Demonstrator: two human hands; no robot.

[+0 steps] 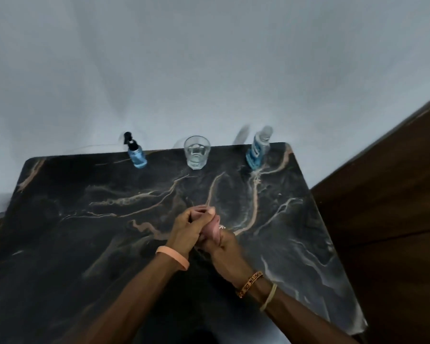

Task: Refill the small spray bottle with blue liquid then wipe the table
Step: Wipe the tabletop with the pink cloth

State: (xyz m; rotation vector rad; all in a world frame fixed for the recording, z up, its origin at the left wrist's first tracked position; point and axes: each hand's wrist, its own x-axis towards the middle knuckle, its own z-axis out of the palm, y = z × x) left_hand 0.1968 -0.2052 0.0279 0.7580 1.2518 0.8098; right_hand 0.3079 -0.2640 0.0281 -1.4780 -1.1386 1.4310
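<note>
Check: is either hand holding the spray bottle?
No, the spray bottle stands alone at the table's far edge, while the left hand and right hand are clasped together mid-table.

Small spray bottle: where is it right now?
Head view: the small spray bottle stands at the far edge of the table, on the left, with the glass as its nearest neighbour to the right.

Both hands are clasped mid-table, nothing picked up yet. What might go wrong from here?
1. The small spray bottle, glass tumbler and large blue-liquid bottle stand along the far edge of the table; a hasty reach might knock one over.
2. The tumbler holds clear liquid between the two bottles, so carrying one across could spill it.
</note>
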